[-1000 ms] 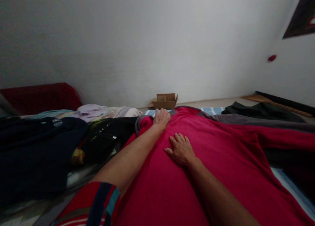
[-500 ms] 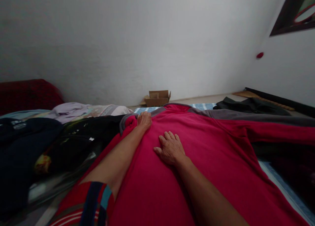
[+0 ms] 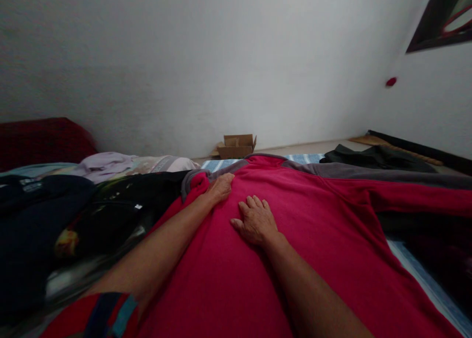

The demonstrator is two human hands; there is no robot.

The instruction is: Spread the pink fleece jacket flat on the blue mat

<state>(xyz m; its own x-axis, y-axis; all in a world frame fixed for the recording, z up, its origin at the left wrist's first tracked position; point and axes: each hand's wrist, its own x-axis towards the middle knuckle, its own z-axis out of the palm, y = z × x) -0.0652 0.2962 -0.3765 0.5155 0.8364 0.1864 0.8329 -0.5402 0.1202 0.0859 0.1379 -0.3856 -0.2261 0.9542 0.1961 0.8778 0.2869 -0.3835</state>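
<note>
A bright pink long-sleeved top with grey shoulder and collar panels lies spread out in front of me. Its right-hand sleeve stretches out sideways, while the fabric on the left is bunched and turned in. My left hand is on the top beside that bunched part, its fingers curled together onto the cloth; the fingertips are hidden. Flat on the middle of the top rests my right hand, open, with fingers somewhat spread.
Dark clothes and a pale lilac garment lie on the left. A blue-and-white striped cloth shows underneath. Beyond are an open cardboard box by the wall and a dark garment at the right.
My left hand has moved slightly right across the top, and the bunched fabric beside it has shifted a little the same way. My right hand has stayed in place.
</note>
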